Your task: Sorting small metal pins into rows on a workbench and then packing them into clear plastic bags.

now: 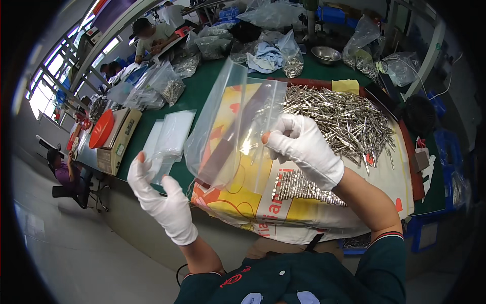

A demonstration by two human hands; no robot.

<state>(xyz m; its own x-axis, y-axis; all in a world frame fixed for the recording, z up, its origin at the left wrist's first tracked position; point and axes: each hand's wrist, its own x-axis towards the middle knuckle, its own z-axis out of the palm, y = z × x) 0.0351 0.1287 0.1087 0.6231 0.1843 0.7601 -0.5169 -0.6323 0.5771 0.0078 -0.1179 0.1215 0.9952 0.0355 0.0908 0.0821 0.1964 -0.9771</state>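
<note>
The table [202, 86] carries a pile of pins [339, 121] at two o'clock; keep the bag [228, 126] high at centre. Your right hand [304, 149] pinches its edge shut; your left hand [162, 195], at eight o'clock, is half open, empty — bring it up to spread the mouth.

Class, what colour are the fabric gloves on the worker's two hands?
White, seen best in the head view: left hand, right hand.

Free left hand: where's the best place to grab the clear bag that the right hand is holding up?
Likely the clear bag at its lower left edge, coming from the left: the right hand pinches its right edge, the left hand hangs open below-left, and that side sags unsupported.
</note>
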